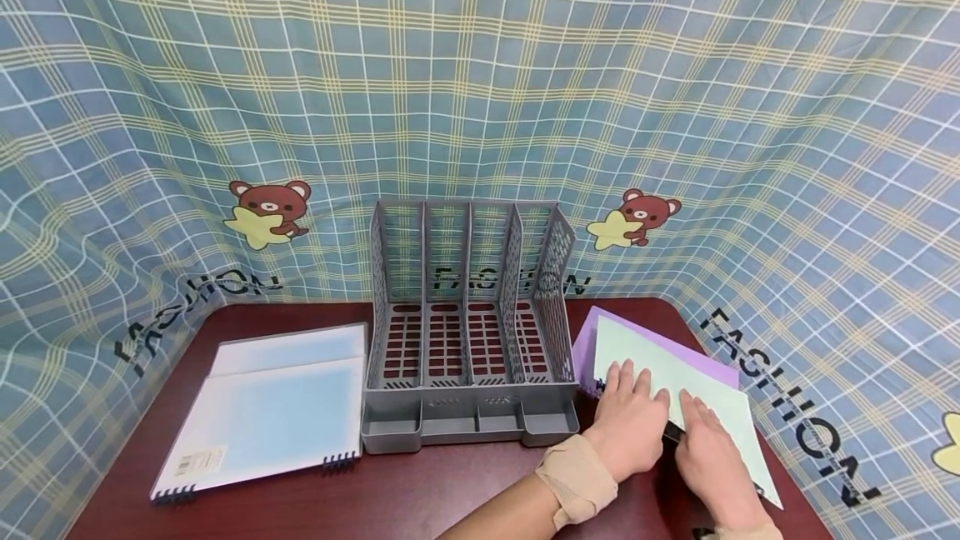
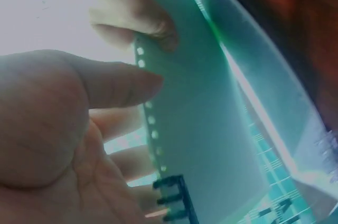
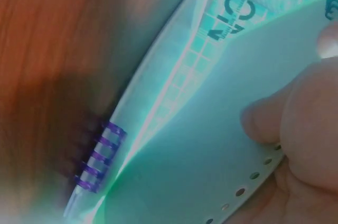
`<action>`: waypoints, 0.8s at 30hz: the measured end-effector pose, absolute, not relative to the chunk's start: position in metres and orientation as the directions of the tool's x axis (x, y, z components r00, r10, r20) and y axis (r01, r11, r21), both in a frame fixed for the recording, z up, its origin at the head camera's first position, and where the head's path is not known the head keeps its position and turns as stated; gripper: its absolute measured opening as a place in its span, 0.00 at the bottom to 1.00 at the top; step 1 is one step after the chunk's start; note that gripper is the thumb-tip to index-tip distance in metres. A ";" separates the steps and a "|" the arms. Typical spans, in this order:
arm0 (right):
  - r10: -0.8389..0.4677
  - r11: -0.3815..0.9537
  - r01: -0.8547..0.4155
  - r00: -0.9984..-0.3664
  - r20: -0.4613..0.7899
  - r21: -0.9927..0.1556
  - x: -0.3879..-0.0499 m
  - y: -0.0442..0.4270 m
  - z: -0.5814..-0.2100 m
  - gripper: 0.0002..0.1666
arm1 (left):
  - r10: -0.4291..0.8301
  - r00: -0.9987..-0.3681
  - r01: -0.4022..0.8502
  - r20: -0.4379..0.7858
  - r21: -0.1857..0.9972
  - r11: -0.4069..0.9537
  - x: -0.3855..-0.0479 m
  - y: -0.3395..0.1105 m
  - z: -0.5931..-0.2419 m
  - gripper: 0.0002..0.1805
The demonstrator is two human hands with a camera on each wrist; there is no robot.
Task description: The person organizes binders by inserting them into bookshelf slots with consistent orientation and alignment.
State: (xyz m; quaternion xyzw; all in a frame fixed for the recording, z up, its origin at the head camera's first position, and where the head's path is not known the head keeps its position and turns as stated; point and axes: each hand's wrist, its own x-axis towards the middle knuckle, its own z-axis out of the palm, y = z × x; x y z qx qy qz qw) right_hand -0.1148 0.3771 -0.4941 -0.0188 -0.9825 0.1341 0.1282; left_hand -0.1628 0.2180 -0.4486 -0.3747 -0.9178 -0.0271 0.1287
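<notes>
A pale green ring-bound notebook [image 1: 641,348] is held at its near, punched edge by both hands. My left hand [image 1: 630,419] grips it with fingers spread over the top and, in the left wrist view, the thumb on the underside beside the row of holes. Close to its right, my right hand [image 1: 712,457] pinches the same edge, its thumb underneath in the right wrist view. Short black binding rings [image 2: 177,200] show along that edge. Beneath lies a purple notebook [image 1: 585,350] with purple rings [image 3: 101,158], mostly covered by the green one.
A grey desk organizer [image 1: 468,398] with several upright slots and front compartments stands mid-table. Left of it, two whitish-blue notebooks [image 1: 277,415] overlap, with black rings toward the near edge. A plaid curtain [image 1: 480,107] surrounds the dark red table [image 1: 420,490] at the back and sides.
</notes>
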 end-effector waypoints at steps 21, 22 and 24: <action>0.134 0.938 -0.013 -0.908 0.398 -0.345 -0.111 0.385 -0.474 0.32 | 0.467 -0.701 0.658 0.539 0.236 0.715 -0.169 0.132 -0.385 0.33; 0.138 0.937 -0.011 -0.906 0.399 -0.349 -0.111 0.385 -0.472 0.32 | 0.456 -0.709 0.652 0.538 0.253 0.715 -0.170 0.128 -0.383 0.33; 0.146 0.935 -0.007 -0.904 0.402 -0.355 -0.111 0.384 -0.468 0.32 | 0.435 -0.725 0.642 0.534 0.295 0.707 -0.172 0.120 -0.379 0.34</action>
